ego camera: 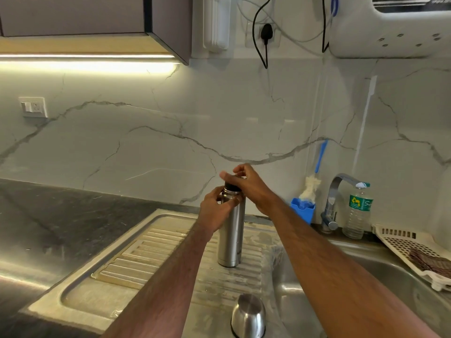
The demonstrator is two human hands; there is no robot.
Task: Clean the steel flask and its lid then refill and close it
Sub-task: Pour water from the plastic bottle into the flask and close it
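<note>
Twisting the stopper on the flask

The flask point(230, 230) stands upright on the sink's draining board point(136, 252); left hand point(214, 211) clamps its neck, right hand point(246, 184) pinches the black stopper point(231, 187). Likely opening or closing; the steel cup lid point(248, 315) lies apart.

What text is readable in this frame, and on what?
Plastic water bottle, green label: only "S" is legible; the rest is cut off and blurred.
Steel flask, dark mark near the base: too small to read.
Wall switch plate: no text visible.
</note>
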